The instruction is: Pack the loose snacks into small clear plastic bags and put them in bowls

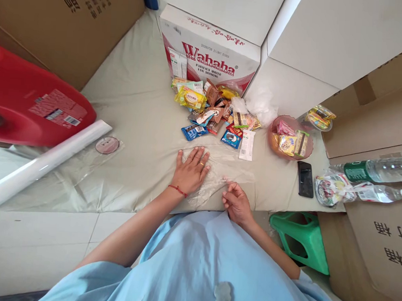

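Observation:
My left hand lies flat with fingers stretched on a clear plastic bag on the cloth-covered surface. It wears a ring and a red string bracelet. At the bag's right part, my right hand is closed, thumb against curled fingers, pinching the thin film. Just beyond both hands is a loose pile of wrapped snacks: a blue packet, a yellow packet, a blue cookie packet and a white stick packet. To the right, a pink clear bowl holds several more snacks.
A Wahaha carton stands behind the pile. On the left are a red jug and a roll of film. A phone, plastic bottles and a green stool are on the right.

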Demonstrator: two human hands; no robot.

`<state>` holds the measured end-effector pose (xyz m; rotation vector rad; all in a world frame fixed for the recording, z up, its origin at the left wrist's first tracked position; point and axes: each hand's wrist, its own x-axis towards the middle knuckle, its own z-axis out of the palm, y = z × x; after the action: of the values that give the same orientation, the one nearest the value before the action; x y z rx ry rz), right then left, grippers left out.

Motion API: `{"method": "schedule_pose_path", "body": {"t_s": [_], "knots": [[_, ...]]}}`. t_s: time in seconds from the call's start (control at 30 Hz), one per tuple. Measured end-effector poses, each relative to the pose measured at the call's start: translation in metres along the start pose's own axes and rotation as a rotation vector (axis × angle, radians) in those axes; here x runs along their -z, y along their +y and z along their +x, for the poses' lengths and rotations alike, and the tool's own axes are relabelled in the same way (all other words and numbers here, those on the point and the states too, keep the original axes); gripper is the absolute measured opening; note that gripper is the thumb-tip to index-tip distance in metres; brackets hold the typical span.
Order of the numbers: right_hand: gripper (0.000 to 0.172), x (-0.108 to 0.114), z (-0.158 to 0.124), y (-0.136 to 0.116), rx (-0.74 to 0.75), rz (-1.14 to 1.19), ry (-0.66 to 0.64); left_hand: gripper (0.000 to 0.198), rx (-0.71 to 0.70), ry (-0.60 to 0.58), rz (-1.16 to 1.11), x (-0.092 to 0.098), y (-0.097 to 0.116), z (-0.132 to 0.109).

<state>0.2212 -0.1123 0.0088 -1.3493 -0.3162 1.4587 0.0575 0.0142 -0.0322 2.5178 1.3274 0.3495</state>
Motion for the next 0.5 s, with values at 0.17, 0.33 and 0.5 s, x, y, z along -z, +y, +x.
{"method": "schedule_pose_path", "body": {"t_s": [0.17,0.33,0.5], "knots": [[0.036,-0.007,0.017,-0.002,0.137,-0.028,0.021,0.056,0.009,0.003,0.006,0.001,0.001,-0.001],[0.039,0.007,0.018,-0.011,0.066,-0.188,0.014,0.056,0.010,-0.001,-0.016,0.004,0.002,-0.001],[0.045,0.029,-0.003,-0.008,-0.035,-0.352,0.071,0.056,0.018,-0.012,-0.020,0.004,0.002,-0.001]]}}
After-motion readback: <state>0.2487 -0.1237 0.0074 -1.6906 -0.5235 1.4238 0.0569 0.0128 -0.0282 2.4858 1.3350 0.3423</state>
